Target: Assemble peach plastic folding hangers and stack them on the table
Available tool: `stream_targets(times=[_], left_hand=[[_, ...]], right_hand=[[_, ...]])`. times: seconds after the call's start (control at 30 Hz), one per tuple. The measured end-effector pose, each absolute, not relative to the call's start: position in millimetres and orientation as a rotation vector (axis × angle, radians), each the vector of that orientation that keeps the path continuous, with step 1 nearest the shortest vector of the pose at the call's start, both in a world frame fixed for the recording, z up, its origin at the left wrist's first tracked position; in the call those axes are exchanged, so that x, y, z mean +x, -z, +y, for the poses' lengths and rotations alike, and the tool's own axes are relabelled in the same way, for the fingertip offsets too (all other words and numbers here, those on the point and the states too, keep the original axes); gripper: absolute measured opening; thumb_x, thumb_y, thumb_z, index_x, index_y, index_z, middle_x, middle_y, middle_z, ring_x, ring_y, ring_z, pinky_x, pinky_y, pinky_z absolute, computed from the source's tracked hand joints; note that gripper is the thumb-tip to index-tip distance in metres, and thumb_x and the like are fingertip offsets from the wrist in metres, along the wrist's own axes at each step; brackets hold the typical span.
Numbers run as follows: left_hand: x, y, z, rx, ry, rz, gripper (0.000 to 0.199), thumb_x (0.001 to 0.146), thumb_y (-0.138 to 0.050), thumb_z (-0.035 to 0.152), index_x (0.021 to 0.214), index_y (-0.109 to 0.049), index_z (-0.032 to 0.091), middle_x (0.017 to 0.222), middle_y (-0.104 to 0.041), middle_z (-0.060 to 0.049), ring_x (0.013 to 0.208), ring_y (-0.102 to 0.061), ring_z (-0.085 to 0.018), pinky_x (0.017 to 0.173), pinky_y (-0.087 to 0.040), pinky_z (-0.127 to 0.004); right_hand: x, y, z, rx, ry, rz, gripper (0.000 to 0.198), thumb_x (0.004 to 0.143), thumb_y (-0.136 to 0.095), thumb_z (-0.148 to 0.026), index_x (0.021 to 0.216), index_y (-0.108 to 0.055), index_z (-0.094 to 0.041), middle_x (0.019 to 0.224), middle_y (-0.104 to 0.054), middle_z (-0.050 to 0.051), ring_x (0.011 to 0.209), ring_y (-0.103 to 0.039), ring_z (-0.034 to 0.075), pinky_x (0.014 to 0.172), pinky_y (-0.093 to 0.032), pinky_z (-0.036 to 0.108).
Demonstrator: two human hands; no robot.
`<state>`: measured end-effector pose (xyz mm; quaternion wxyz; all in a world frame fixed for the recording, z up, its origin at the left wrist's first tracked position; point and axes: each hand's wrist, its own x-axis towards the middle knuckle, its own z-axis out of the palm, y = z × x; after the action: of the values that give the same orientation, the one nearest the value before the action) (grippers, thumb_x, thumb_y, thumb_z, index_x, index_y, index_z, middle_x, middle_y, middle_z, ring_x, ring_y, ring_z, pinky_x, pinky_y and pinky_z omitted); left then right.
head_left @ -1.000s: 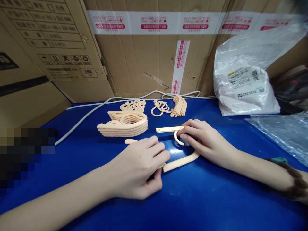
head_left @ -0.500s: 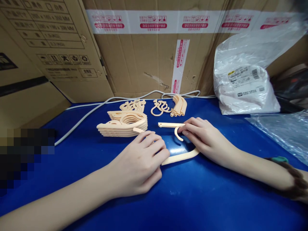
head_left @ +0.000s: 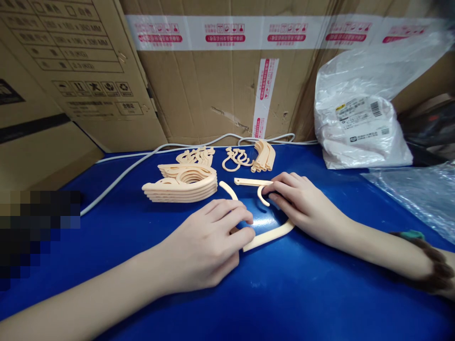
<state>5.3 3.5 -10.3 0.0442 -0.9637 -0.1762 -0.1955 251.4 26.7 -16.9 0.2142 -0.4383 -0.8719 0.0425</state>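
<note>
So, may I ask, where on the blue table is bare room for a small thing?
The widest free patch of the blue table lies on the near side of the left hand and right hand. Another lies between the right hand, the white bag and the clear sheet. Crowded: beyond the left hand, with stacked beige pieces, hooks and curved bars.

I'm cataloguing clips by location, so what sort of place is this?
Probably a work table in a storeroom or small workshop: neatly stacked beige parts sit on the blue tabletop, large cardboard boxes stand behind, and a labelled plastic bag rests at the right.
</note>
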Motion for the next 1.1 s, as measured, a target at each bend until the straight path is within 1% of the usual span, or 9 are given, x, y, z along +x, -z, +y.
stream_targets(times=[0.13,0.47,0.6,0.8,0.93,1.03,1.1], left_hand=[[4.6,10.6,5.0,-2.977,0.594,-0.578,0.019,0.088,-0.047,0.009,0.099,-0.062,0.014,0.118,-0.058,-0.009,0.116,-0.046,-0.024,0.099,-0.037,-0.035],[5.5,9.3,4.1,-3.064,0.571,-0.680,0.024,0.086,-0.047,0.006,0.105,-0.060,0.015,0.119,-0.057,-0.009,0.116,-0.047,-0.023,0.097,-0.041,-0.036],[4.8,10.0,5.6,-3.074,0.562,-0.676,0.031,0.086,-0.042,0.005,0.111,-0.058,0.015,0.122,-0.056,-0.010,0.116,-0.047,-0.024,0.097,-0.043,-0.039],[3.6,11.0,5.9,-3.083,0.581,-0.668,0.034,0.088,-0.034,0.002,0.109,-0.057,0.014,0.122,-0.056,-0.011,0.115,-0.048,-0.024,0.095,-0.043,-0.039],[5.0,10.2,4.5,-3.038,0.633,-0.694,0.027,0.093,-0.037,0.008,0.112,-0.056,0.013,0.121,-0.056,-0.011,0.113,-0.049,-0.023,0.094,-0.043,-0.036],[6.5,9.2,3.1,-2.940,0.690,-0.806,0.021,0.094,-0.046,0.020,0.112,-0.055,0.013,0.117,-0.058,-0.010,0.104,-0.054,-0.022,0.087,-0.044,-0.034],[7.0,8.7,2.4,-2.890,0.713,-0.869,0.024,0.093,-0.052,0.029,0.110,-0.055,0.014,0.113,-0.059,-0.009,0.097,-0.056,-0.021,0.082,-0.045,-0.034]], right_hand=[[251.7,17.4,26.6,-1.237,-0.099,-2.418,0.021,0.099,-0.041,-0.024,0.106,-0.062,-0.021,0.104,-0.060,0.006,0.092,-0.051,0.022,0.081,-0.039,0.040],[251.9,17.2,26.2,-1.267,-0.051,-2.419,0.024,0.099,-0.041,-0.027,0.108,-0.062,-0.022,0.104,-0.061,0.007,0.092,-0.053,0.023,0.079,-0.039,0.040],[251.9,16.1,25.8,-1.284,-0.058,-2.426,0.024,0.099,-0.041,-0.028,0.108,-0.062,-0.023,0.103,-0.061,0.008,0.091,-0.053,0.023,0.079,-0.039,0.040],[251.7,15.5,25.4,-1.297,-0.035,-2.426,0.023,0.098,-0.042,-0.028,0.108,-0.062,-0.023,0.103,-0.061,0.008,0.091,-0.054,0.023,0.078,-0.039,0.039],[251.4,14.8,24.8,-1.309,-0.058,-2.427,0.022,0.098,-0.043,-0.029,0.109,-0.061,-0.023,0.103,-0.061,0.007,0.092,-0.053,0.024,0.079,-0.038,0.040],[251.2,14.6,24.6,-1.308,-0.067,-2.424,0.021,0.097,-0.045,-0.030,0.109,-0.060,-0.024,0.103,-0.060,0.007,0.093,-0.053,0.024,0.080,-0.038,0.040],[251.3,14.9,24.7,-1.302,-0.058,-2.419,0.021,0.097,-0.045,-0.032,0.109,-0.060,-0.024,0.102,-0.060,0.007,0.092,-0.052,0.024,0.080,-0.038,0.040]])
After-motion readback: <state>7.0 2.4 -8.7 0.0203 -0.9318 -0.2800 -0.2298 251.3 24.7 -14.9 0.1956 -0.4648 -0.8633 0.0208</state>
